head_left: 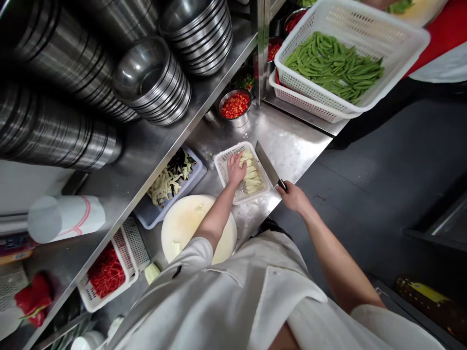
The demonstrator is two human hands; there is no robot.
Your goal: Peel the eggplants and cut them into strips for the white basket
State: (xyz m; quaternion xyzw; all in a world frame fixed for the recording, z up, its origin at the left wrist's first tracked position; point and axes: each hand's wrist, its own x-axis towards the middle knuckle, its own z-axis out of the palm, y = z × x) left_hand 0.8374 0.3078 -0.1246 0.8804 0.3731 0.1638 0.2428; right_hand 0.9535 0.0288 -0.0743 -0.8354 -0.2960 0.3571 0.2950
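My right hand grips the dark handle of a cleaver, its broad blade angled beside the right rim of a small white perforated basket. Inside that basket, pale cut vegetable strips lie stacked along the right side. My left hand reaches in from below, fingers apart and touching the strips' left edge. Under my left forearm is a round, pale cutting board, with a few pale pieces on it.
A blue-grey tub holds peelings and pale strips. A metal bowl of chopped red chillies stands behind the basket. Green pods fill a white basket at upper right. Stacked steel bowls crowd the left shelf. Shredded red peppers sit lower left.
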